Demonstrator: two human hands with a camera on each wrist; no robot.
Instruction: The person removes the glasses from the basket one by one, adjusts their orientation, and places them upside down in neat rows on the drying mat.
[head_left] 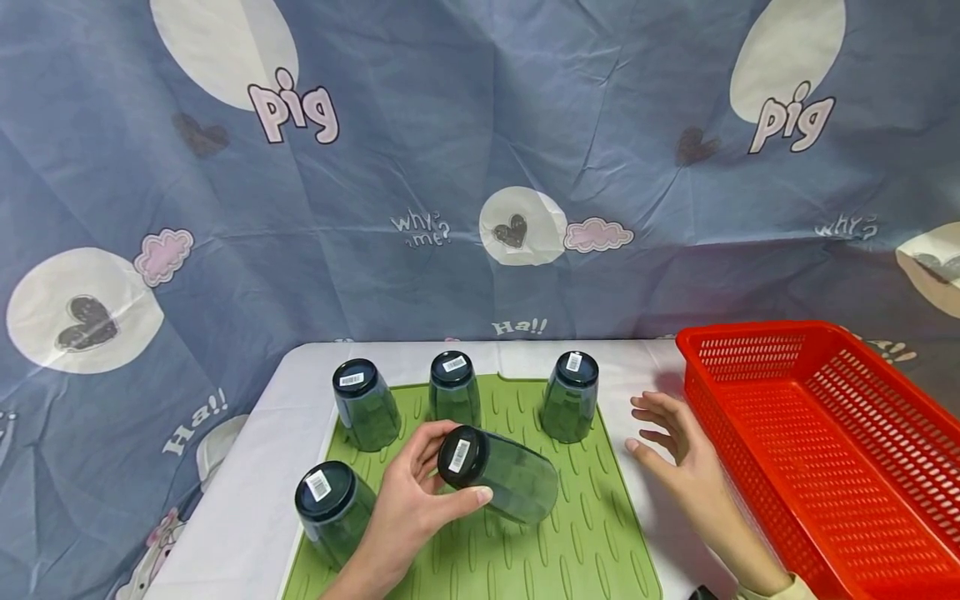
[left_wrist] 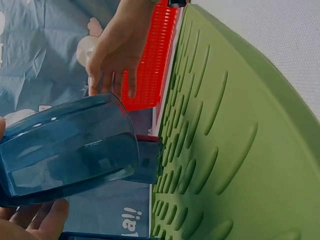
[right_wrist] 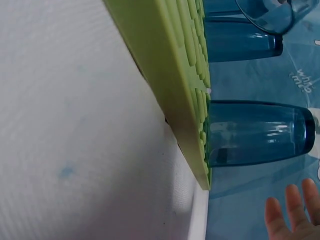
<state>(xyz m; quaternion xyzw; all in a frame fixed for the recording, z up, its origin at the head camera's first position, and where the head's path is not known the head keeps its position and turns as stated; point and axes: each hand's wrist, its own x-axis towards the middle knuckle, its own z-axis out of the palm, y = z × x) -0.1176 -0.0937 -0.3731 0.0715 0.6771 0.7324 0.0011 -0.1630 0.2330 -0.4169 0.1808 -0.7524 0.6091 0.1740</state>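
My left hand [head_left: 405, 508] grips a blue-green drinking glass [head_left: 517, 479] near its base, thumb on one side and fingers on the other. The glass is tilted above a green drying mat [head_left: 540, 550], its stickered base toward the upper left and its mouth toward the lower right. In the left wrist view the held glass [left_wrist: 75, 147] is apart from the mat. My right hand [head_left: 678, 454], holding nothing, hovers between the mat and a red basket [head_left: 738, 467], its fingers spread and loosely bent. In the right wrist view only its fingertips [right_wrist: 296, 207] show.
Upside-down glasses stand on the mat at back left [head_left: 367, 408], back middle [head_left: 455, 396], back right [head_left: 568, 404] and front left [head_left: 337, 517], with stickers on their bases. A white tablecloth [head_left: 240, 500] lies beneath. A patterned blue cloth [head_left: 420, 167] hangs behind.
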